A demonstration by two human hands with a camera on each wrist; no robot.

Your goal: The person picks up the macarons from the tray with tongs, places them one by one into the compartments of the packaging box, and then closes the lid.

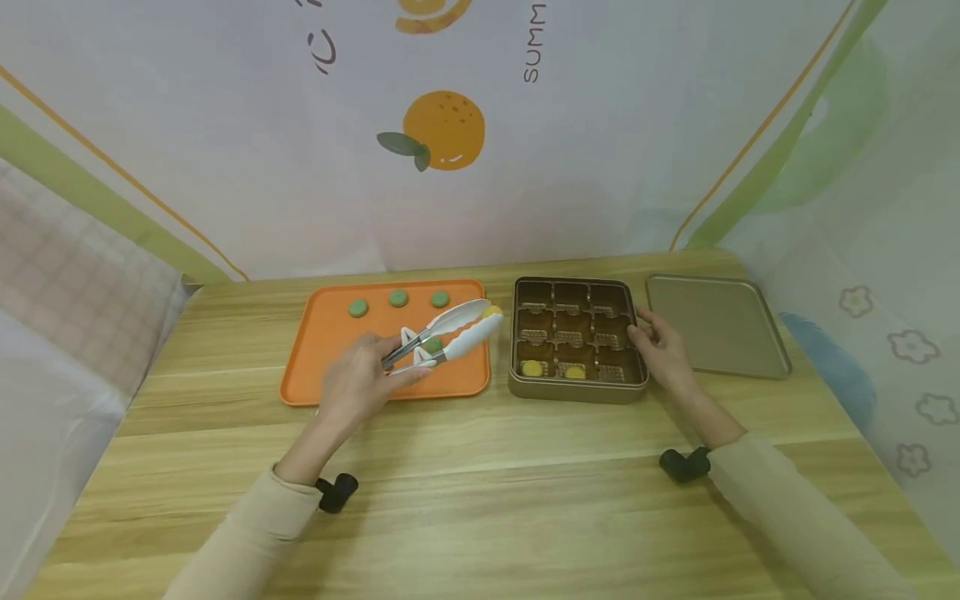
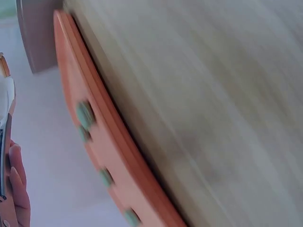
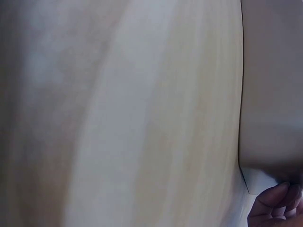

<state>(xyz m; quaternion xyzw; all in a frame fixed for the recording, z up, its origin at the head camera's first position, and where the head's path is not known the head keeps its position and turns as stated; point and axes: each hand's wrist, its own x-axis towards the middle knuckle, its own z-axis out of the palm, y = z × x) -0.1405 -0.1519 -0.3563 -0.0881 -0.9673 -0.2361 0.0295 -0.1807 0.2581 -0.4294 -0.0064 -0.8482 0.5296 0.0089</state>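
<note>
My left hand [image 1: 356,379] grips a pair of tongs [image 1: 468,333] with white scalloped tips. Between those tips sits a yellow cookie [image 1: 491,312], raised at the right edge of an orange tray [image 1: 300,367]. Several round green cookies [image 1: 398,297] lie on the tray, one of them partly hidden by the tongs. To the right stands a square brown tin [image 1: 577,392] with a divided insert. Its front row has yellow cookies in the left [image 1: 532,367] and middle [image 1: 575,372] compartments. My right hand [image 1: 663,350] holds the tin's right side, thumb at the rim.
A flat metal lid [image 1: 727,325] lies on the wooden table [image 1: 480,500] to the right of the tin. Behind the table hangs a white cloth [image 1: 570,183] printed with oranges. Another patterned cloth [image 1: 900,375] borders the right side.
</note>
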